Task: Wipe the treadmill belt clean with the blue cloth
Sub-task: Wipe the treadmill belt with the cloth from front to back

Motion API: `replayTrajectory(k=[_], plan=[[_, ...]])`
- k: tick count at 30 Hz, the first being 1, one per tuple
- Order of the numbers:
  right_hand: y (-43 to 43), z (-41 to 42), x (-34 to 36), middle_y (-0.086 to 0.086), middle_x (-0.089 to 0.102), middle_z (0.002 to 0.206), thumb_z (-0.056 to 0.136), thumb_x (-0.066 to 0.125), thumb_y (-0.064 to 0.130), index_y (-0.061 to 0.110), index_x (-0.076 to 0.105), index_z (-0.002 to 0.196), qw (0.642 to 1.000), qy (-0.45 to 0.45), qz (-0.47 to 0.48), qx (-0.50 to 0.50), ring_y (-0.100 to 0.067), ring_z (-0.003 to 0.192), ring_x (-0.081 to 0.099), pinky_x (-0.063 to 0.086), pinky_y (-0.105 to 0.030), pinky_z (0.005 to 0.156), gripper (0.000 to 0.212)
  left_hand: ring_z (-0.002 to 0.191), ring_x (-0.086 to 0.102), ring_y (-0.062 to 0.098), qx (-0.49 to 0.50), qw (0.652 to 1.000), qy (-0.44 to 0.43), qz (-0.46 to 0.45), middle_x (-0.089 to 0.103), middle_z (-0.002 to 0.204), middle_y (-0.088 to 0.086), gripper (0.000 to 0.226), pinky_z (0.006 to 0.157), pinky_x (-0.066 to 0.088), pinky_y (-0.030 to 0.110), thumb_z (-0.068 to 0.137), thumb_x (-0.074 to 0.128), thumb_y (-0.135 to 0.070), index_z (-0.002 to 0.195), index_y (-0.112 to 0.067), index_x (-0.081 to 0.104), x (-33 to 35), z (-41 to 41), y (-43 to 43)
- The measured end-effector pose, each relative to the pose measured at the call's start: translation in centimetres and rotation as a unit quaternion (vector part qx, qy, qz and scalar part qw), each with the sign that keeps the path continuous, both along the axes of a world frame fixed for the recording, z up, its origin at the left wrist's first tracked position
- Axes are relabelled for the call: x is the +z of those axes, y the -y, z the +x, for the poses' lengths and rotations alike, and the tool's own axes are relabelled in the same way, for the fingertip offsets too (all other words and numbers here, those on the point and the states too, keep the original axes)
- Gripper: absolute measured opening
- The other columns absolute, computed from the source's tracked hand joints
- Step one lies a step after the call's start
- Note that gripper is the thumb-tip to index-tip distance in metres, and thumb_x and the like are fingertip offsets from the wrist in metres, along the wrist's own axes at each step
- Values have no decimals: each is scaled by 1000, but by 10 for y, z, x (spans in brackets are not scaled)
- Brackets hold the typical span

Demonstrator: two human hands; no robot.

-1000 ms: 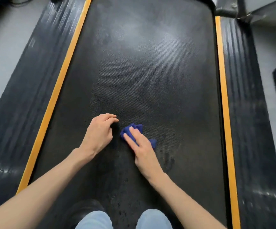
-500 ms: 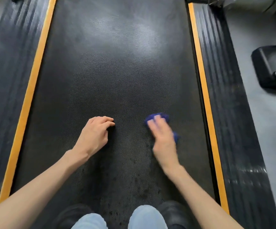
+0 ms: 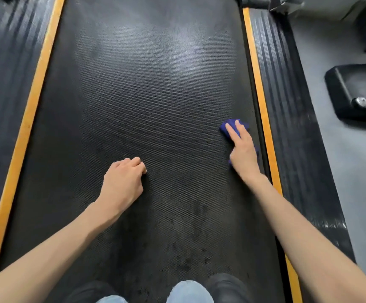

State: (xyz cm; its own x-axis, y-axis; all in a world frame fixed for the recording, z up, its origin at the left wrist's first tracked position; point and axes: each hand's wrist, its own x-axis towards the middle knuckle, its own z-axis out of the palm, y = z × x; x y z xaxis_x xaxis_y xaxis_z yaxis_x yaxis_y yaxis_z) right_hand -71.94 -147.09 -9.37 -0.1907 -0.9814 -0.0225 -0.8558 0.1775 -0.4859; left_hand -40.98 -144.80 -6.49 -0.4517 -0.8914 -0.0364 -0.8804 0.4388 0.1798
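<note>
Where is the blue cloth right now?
In the head view, the blue cloth lies at the right edge of the belt, pressed under the right hand, beside the orange strip.

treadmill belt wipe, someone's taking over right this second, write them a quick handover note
Right hand: straight fingers pressing the blue cloth flat on the treadmill belt, right beside the right yellow stripe.
Left hand: fingers curled, holding nothing, resting on the belt near the middle.
Done: wiping is under way at the right edge.
Left: dark spots still show on the near belt ahead of the shoes. The far end looks dull and hazy, so it probably needs a pass too.
</note>
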Motion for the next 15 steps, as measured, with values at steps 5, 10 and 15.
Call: replayTrajectory(k=[5, 10, 15], plan=[[-1, 3, -1, -5, 23, 153, 80, 36, -20, 13, 39, 140, 1000, 24, 0, -9, -19, 142, 16, 14, -35, 118, 69, 53, 57, 29, 19, 1000, 12, 13, 57, 60, 4, 19, 53, 47, 32, 54, 70, 8, 62, -8, 67, 6, -6, 4], [-113, 34, -10, -1, 33, 147, 81, 41, -7, 15, 47, 135, 995, 35, -26, 87, -14, 139, 26, 19, -32, 116, 59, 70, 61, 33, 61, 996, 12, 62, 64, 70, 7, 15, 68, 46, 38, 69, 64, 2, 63, -8, 73, 11, -17, 24], [-61, 22, -12, -9, 31, 149, 84, 40, -5, 12, 46, 135, 996, 39, -33, 67, -21, 138, 27, 16, -31, 117, 55, 81, 60, 29, 78, 995, 9, 62, 66, 78, 3, 20, 74, 43, 34, 76, 58, -4, 69, -11, 76, 12, -16, 28]])
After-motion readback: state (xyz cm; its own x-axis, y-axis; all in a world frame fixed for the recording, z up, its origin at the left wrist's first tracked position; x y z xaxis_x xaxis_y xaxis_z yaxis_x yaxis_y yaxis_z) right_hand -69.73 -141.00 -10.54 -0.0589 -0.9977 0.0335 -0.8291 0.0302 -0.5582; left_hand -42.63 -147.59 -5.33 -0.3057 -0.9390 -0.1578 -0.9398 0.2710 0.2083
